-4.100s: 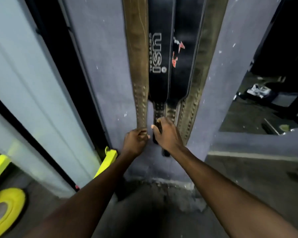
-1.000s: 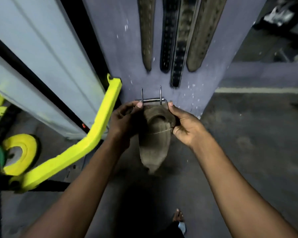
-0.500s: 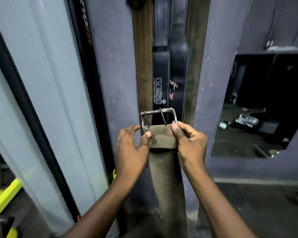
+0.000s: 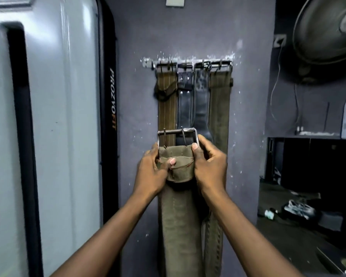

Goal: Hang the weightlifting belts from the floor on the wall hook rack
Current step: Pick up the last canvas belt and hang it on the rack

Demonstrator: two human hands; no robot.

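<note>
I have lifted the belt higher; the hook rack now shows above. My left hand and right hand close tightly around its buckle end, below the hung belts.

A hook rack is fixed to the wall at 12 o'clock. Four belts are hung from it, side by side.
</note>
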